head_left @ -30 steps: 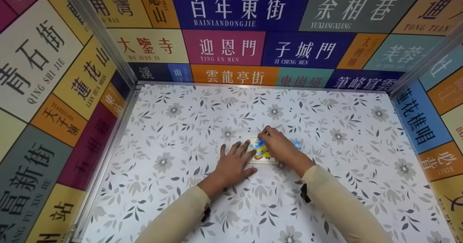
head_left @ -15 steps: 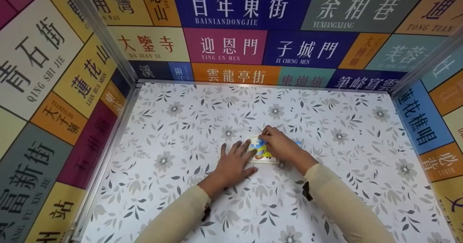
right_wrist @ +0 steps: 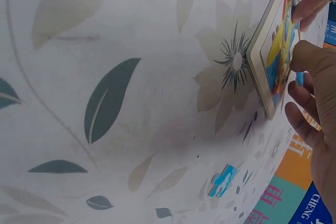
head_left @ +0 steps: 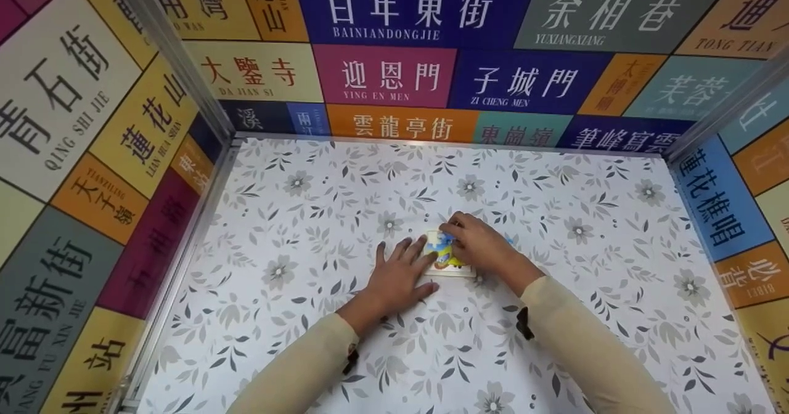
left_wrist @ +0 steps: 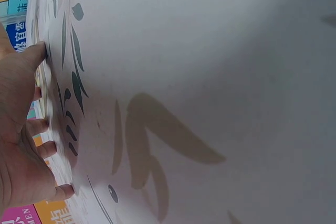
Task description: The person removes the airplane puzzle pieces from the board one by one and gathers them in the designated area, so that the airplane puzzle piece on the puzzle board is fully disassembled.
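Observation:
A small wooden jigsaw puzzle (head_left: 453,272) with a pale frame and a yellow, blue and red picture lies flat between the hands. My left hand (head_left: 393,280) is spread palm down at its left side, fingertips at the frame and over the picture. From the right, my right hand (head_left: 484,244) reaches over the puzzle with curled fingers, pinching a blue puzzle piece at its upper part; the fingers hide most of that piece. In the right wrist view the thumb (right_wrist: 307,56) presses close over the picture. The left wrist view shows the left fingers (left_wrist: 35,53) on the tabletop.
A loose blue puzzle piece (right_wrist: 223,181) lies on the table right of the puzzle, mostly behind the right hand in the head view. The table has a white floral cover (head_left: 308,340). Walls with colourful street-name signs (head_left: 394,75) stand at the back and both sides.
My right fingers shift slightly at the upper part of the puzzle, and the hand turns a little. The left hand stays in place.

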Demonstrator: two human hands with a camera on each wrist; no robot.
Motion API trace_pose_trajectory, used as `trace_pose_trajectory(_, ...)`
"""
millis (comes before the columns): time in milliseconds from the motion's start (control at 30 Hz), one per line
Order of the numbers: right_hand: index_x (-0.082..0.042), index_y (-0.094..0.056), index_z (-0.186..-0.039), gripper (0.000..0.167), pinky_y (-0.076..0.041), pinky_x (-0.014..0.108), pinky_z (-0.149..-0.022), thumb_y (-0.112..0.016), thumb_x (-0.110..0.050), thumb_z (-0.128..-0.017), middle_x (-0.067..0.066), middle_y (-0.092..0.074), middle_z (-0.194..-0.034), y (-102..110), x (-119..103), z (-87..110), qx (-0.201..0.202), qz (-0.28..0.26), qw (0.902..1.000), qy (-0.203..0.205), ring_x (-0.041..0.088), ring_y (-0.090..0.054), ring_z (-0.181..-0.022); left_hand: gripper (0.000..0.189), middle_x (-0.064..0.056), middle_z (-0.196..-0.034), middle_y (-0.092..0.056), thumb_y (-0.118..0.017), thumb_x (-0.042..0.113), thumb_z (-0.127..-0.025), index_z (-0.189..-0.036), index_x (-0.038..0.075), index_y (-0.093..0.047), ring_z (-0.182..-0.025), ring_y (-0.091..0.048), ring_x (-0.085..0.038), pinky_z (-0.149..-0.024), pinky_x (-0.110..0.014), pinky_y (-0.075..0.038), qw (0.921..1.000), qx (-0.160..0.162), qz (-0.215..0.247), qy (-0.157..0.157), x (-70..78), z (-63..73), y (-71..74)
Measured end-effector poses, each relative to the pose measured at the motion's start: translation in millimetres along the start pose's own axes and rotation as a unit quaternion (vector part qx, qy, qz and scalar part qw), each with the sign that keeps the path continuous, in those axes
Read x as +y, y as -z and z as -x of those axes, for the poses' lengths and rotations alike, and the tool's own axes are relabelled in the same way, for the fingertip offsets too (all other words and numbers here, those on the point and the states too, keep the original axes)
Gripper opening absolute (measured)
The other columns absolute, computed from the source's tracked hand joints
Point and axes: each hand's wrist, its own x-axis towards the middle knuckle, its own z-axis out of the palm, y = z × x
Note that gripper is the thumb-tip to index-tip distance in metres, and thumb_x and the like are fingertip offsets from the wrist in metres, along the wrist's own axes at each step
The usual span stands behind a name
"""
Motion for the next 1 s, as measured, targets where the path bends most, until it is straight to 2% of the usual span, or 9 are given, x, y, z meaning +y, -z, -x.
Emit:
trace_pose_trajectory(200,-0.005,-0.073,-0.141,0.038,-0.057,0.056,-0.104,-0.074,-0.006,-0.102,0.017,-0.066,-0.13,8,5,10.7,0.018,-0.01,0.9996,-0.02,0.036,-0.066,-0.119,0.07,0.001,-0.187,-0.022,-0.049,0.065,-0.112,-0.173,0.033,-0.039,-0.17,-0.027,-0.032,-0.13,-0.075,-0.024,0.9999,0.008,-0.009,-0.003,-0.8,-0.1,0.4)
trace_pose_trajectory(367,-0.005,-0.075,-0.136,0.036,-0.057,0.054,-0.099,-0.078,-0.008,-0.101,0.015,-0.068,-0.127,13,15,27.0,0.026,-0.01,0.9991,-0.032,0.034,-0.064,-0.113,0.069,0.0,-0.187,-0.022,-0.05,0.064,-0.112,-0.173,0.033,-0.039,-0.17,-0.026,-0.032,-0.13,-0.076,-0.023,1.0,0.006,0.002,-0.004,-0.2,0.8,1.0)
trace_pose_trajectory(633,-0.002,-0.079,-0.122,0.028,-0.058,0.055,-0.094,-0.083,0.0,-0.094,0.017,-0.07,-0.12,22,37,57.6,0.066,0.006,0.9977,-0.011,0.036,-0.066,-0.109,0.071,-0.002,-0.186,-0.023,-0.052,0.064,-0.111,-0.172,0.031,-0.041,-0.17,-0.026,-0.033,-0.13,-0.078,-0.021,0.9997,0.01,0.019,-0.009,-1.3,0.9,-1.0)
trace_pose_trajectory(800,-0.002,-0.08,-0.115,0.023,-0.058,0.054,-0.09,-0.084,0.001,-0.092,0.016,-0.07,-0.117,28,49,74.6,0.072,0.017,0.9972,-0.012,0.035,-0.066,-0.104,0.072,-0.001,-0.187,-0.022,-0.05,0.066,-0.111,-0.173,0.032,-0.04,-0.171,-0.025,-0.033,-0.13,-0.077,-0.02,0.9998,0.009,0.015,-0.01,-0.9,0.5,-1.1)
trace_pose_trajectory(1000,-0.001,-0.081,-0.108,0.017,-0.058,0.054,-0.091,-0.083,0.004,-0.092,0.017,-0.07,-0.115,35,62,91.5,0.073,0.02,0.997,-0.014,0.036,-0.066,-0.103,0.073,-0.003,-0.187,-0.023,-0.05,0.066,-0.111,-0.173,0.031,-0.039,-0.171,-0.025,-0.033,-0.13,-0.077,-0.021,0.9999,0.01,0.009,-0.008,0.4,0.6,-0.6)
